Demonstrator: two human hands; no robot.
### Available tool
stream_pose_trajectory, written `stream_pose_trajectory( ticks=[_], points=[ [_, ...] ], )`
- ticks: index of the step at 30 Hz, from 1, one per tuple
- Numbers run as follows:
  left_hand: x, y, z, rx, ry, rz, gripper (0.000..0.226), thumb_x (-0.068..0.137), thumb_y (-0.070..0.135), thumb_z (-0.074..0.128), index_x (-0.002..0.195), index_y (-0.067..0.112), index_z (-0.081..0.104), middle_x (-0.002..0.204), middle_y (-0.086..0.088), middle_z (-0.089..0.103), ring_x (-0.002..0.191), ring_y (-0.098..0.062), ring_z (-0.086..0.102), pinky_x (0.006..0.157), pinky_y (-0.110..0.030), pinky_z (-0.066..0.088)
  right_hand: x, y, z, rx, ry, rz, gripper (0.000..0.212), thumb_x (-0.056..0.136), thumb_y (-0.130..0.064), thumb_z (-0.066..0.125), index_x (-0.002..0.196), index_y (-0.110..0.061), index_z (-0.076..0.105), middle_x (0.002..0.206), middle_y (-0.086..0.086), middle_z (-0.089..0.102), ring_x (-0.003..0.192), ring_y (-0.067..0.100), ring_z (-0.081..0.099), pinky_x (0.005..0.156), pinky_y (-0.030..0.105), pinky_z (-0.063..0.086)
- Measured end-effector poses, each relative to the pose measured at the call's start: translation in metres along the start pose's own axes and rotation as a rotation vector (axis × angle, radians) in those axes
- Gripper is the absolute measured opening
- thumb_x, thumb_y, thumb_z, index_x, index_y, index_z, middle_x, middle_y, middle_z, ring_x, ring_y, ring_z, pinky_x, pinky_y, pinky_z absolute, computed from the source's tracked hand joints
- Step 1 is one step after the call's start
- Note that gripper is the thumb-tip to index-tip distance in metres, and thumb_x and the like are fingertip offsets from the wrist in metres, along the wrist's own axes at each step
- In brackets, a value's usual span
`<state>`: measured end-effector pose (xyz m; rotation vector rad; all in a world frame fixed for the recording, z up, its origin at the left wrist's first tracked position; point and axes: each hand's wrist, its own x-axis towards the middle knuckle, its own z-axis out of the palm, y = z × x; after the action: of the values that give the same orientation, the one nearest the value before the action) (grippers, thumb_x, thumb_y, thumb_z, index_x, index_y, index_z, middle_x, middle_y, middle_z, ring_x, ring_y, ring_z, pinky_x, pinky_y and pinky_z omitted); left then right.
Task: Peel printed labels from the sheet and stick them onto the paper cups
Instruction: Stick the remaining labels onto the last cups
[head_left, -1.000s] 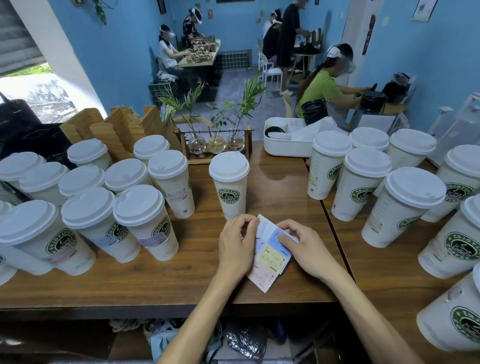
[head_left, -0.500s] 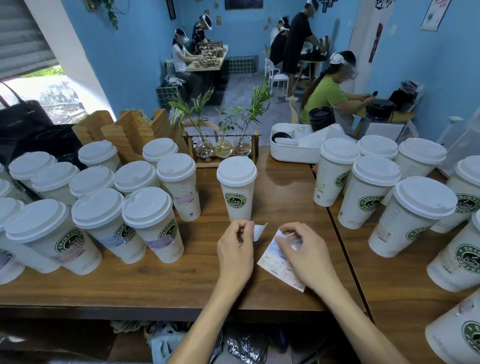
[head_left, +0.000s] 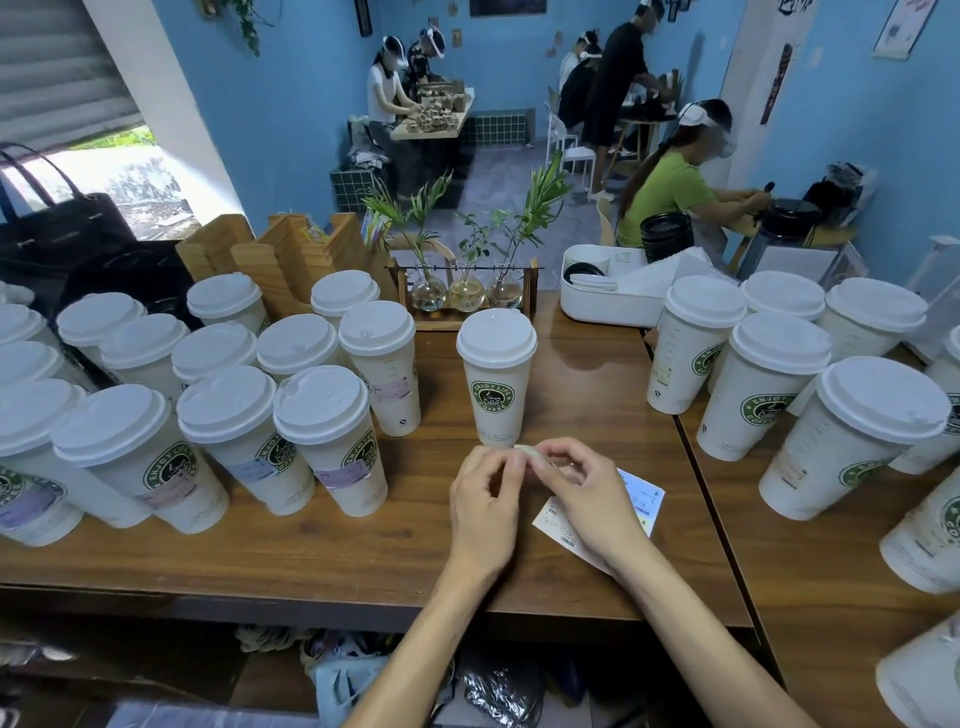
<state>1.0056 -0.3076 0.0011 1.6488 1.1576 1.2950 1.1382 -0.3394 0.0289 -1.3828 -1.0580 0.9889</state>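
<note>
Both hands, left hand (head_left: 485, 496) and right hand (head_left: 582, 483), are pinched together on a small peeled label (head_left: 527, 451) at frame centre; the lone cup (head_left: 497, 379) is found upright just above them, roughly equally near both.

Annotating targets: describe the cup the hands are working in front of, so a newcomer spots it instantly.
Start at the wooden table, between the crowd of lidded cups on its left and the one on its right. The lone cup stands in the gap, before the wooden plant stand, just beyond both hands. Unlike its neighbours, it touches no other cup.
</note>
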Motion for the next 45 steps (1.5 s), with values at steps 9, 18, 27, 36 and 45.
stream_pose_trajectory(
  ticks=[9, 18, 27, 36, 45],
  points=[
    [0.006, -0.001, -0.012, -0.232, 0.008, -0.232, 0.016, 0.085, 0.008, 0.082, 0.089, 0.016, 0.070, 0.075, 0.006, 0.070, 0.069, -0.006, 0.058, 0.066, -0.023, 0.050, 0.004, 0.008, 0.007, 0.078, -0.017, 0.051, 0.014, 0.100, -0.012, 0.066, 0.095, -0.017, 0.079, 0.106, 0.000, 0.073, 0.085, 0.007, 0.068, 0.077, 0.023, 0.055],
    [0.012, -0.007, -0.024, -0.277, -0.029, -0.282, 0.011, 0.087, 0.011, 0.081, 0.084, 0.017, 0.073, 0.088, -0.007, 0.077, 0.082, -0.011, 0.069, 0.079, -0.027, 0.053, 0.006, 0.007, 0.011, -0.098, -0.013, -0.069, 0.017, 0.094, -0.015, 0.074, 0.094, -0.030, 0.081, 0.088, -0.007, 0.080, 0.084, 0.012, 0.074, 0.086, 0.036, 0.056],
    [0.013, -0.015, -0.026, -0.166, 0.039, -0.174, 0.011, 0.090, 0.010, 0.077, 0.085, 0.016, 0.068, 0.071, -0.005, 0.069, 0.065, -0.007, 0.053, 0.063, -0.015, 0.042, 0.017, 0.012, 0.017, 0.017, 0.140, -0.020, 0.011, 0.084, -0.016, 0.085, 0.083, -0.013, 0.075, 0.074, -0.008, 0.075, 0.072, 0.001, 0.066, 0.076, 0.021, 0.048],
    [0.031, -0.014, -0.023, -0.020, 0.194, -0.078, 0.014, 0.090, 0.026, 0.076, 0.095, 0.036, 0.068, 0.079, 0.018, 0.071, 0.078, -0.018, 0.063, 0.078, -0.042, 0.054, 0.030, 0.006, 0.034, -0.008, 0.293, -0.125, 0.010, 0.081, -0.017, 0.088, 0.080, -0.019, 0.078, 0.068, -0.010, 0.072, 0.063, 0.000, 0.059, 0.065, 0.014, 0.048],
    [0.050, -0.003, -0.023, -0.069, 0.250, -0.035, 0.044, 0.088, 0.020, 0.079, 0.126, 0.028, 0.058, 0.080, 0.012, 0.073, 0.071, -0.012, 0.064, 0.077, -0.025, 0.048, 0.045, 0.003, 0.042, -0.077, 0.382, -0.223, 0.019, 0.083, -0.018, 0.086, 0.079, -0.029, 0.072, 0.099, -0.005, 0.065, 0.077, 0.005, 0.069, 0.074, 0.014, 0.052]
  ],
)
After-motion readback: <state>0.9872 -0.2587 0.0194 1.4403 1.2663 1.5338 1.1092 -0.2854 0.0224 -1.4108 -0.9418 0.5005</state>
